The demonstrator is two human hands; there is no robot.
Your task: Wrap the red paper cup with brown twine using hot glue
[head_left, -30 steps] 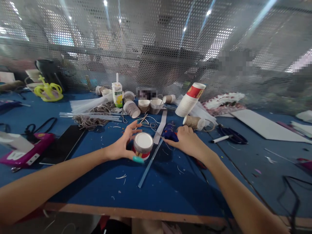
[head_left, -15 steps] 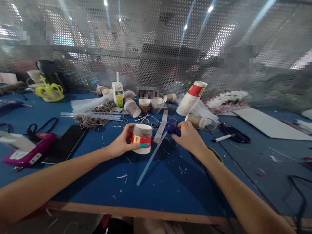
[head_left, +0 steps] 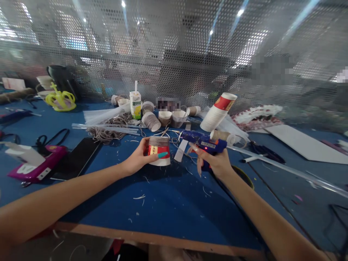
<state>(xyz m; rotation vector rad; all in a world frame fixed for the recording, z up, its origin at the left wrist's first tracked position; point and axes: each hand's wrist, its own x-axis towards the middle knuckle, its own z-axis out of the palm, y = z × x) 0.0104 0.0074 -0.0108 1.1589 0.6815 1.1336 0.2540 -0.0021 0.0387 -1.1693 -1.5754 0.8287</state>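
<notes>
In my left hand is a red and white paper cup, its upper part wound with grey cord and its base down. My thumb, with a teal nail, presses across its front. My right hand grips a blue glue gun by the handle, its nozzle pointing left, just above and right of the cup. A small red light glows on the gun's side. From its rear a long clear glue stick sticks out to the right. A pale strip lies between cup and gun.
Behind are cord-wrapped cups, a drink carton, a tilted stack of paper cups and a heap of grey cord. A black phone and magenta box lie left. A white board lies right.
My right hand has turned the glue gun: its nozzle now points left and the glue stick trails right, instead of toward me. The left hand still holds the cup in nearly the same place.
</notes>
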